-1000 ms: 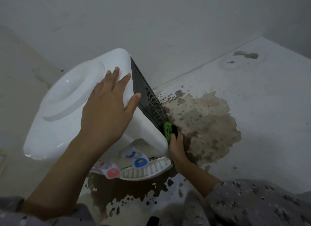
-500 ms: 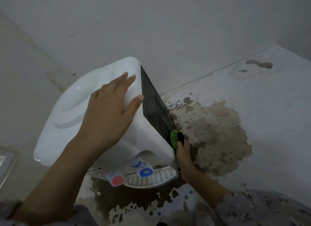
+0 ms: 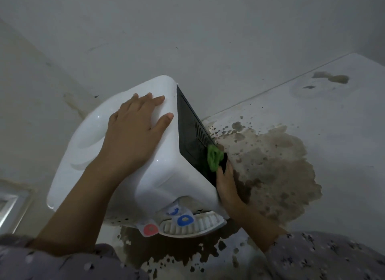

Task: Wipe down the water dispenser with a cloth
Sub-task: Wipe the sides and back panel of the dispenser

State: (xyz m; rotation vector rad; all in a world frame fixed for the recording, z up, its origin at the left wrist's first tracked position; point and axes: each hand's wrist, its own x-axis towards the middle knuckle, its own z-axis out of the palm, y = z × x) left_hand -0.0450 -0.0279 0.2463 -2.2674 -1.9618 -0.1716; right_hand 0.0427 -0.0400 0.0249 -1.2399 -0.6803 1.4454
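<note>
Far left, low: a metal-look frame edge (image 3: 9,204) is cut off by the picture; what it belongs to cannot be told.

The white plastic tabletop water dispenser (image 3: 164,175) is stood on the white stained surface (image 3: 343,133), in the corner by the wall. Floor or tabletop: not determinable.

The left hand (image 3: 135,131) is laid flat on the dispenser's top, fingers straight and spread, nothing gripped. Judged to be a brace, so the body is not shoved sideways by the wiping.

Orientation: the bottle socket faces up. The red tap (image 3: 150,229), blue tap (image 3: 185,219) and white slotted drip tray (image 3: 193,225) face the person. The long axis runs top to base, drawn upper left to lower right here. Real tilt or lens effect: cannot be told.

The black vented panel (image 3: 191,138) faces right.

The bunched green cloth (image 3: 213,157) is gripped by the right hand (image 3: 226,183), fingers curled round it, and pressed against the panel's lower part. A black bit shows beside the green; unclear what it is. This placement is judged to suit wiping that panel.

Right of it, a brown stain (image 3: 270,165) is spread over the surface.
</note>
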